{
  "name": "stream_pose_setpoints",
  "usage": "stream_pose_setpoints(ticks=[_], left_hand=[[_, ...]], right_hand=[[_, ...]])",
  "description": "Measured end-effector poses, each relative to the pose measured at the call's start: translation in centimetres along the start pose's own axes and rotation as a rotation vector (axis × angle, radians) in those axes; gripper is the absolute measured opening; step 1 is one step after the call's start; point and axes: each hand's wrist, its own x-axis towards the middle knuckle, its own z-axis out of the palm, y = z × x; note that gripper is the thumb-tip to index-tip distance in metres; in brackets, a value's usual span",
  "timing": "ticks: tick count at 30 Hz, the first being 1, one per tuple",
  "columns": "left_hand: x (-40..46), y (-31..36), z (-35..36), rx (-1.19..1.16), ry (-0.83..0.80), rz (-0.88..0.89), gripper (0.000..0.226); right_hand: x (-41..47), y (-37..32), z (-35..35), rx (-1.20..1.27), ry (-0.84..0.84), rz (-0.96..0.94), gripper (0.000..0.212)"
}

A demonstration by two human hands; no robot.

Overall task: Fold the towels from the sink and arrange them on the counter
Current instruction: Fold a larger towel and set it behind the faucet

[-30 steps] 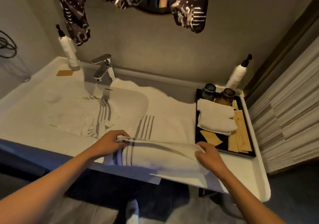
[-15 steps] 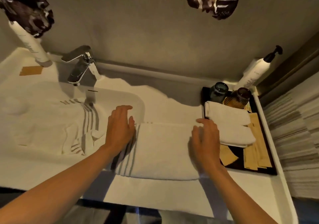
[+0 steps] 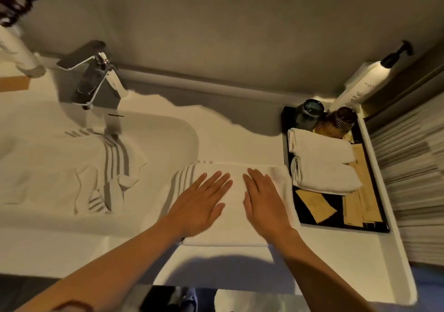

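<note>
While folded towel (image 3: 231,206) is laid on counter (image 3: 240,273) just right of sink (image 3: 168,129), left hand (image 3: 200,206) and right hand (image 3: 263,204) are pressed flat, fingers spread, nothing gripped; unfolded striped towel (image 3: 79,167) is left in sink.

Both hands lay flat, fingers spread, on a folded white towel (image 3: 234,218) with grey stripes at its left end: the left hand (image 3: 200,206) toward the striped side, the right hand (image 3: 263,206) just beside it. The towel rested on the white bench (image 3: 336,263), between the sink (image 3: 168,129) and a black tray (image 3: 341,225). A crumpled striped towel (image 3: 79,167) lay in the sink below the tap (image 3: 93,83), while the tray held two folded white cloths (image 3: 322,165), two dark cups (image 3: 310,113) and tan paper packets (image 3: 314,204), with a pump bottle (image 3: 365,83) behind it.
</note>
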Motion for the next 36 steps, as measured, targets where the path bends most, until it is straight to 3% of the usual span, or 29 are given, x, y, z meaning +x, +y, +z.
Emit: stream_pose_setpoints(ticks=[3, 6, 11, 16, 19, 21, 26, 31, 36], left_hand=[[-0.9, 0.6, -0.8, -0.017, -0.033, -0.049, 0.054], [-2.9, 2.1, -1.1, -0.010, -0.031, -0.054, 0.053], [-6.2, 4.4, -0.5, -0.008, -0.078, -0.058, 0.054], [-8.6, 5.6, -0.6, -0.005, -0.131, -0.028, 0.053], [-10.9, 6.3, -0.4, 0.004, -0.128, -0.036, 0.052], [-11.8, 7.2, -0.1, 0.003, -0.124, -0.066, 0.052], [-11.7, 8.1, 0.0, -0.025, -0.138, -0.119, 0.052], [-11.5, 8.4, -0.1, -0.005, -0.170, -0.111, 0.053], [-10.1, 10.3, 0.2, -0.001, -0.160, -0.113, 0.052]], right_hand=[[-1.3, -0.1, -1.9, -0.053, 0.059, 0.053, 0.034], [-2.8, 1.5, -4.9, -0.170, 0.131, 0.273, 0.033], [-3.7, 2.7, -5.8, -0.009, -0.009, 0.531, 0.045], [-6.0, 1.5, -4.6, 0.130, 0.063, 0.507, 0.053], [-9.4, -0.1, -3.9, 0.088, 0.165, 0.423, 0.059], [-11.4, -0.4, -3.4, 0.125, 0.131, 0.413, 0.060], [-11.6, 0.2, -3.2, 0.484, -0.021, 0.757, 0.066], [-10.0, 1.7, -4.3, 0.876, -0.176, 0.886, 0.056], [-10.5, 3.4, -6.7, 0.789, -0.181, 0.749, 0.031]])
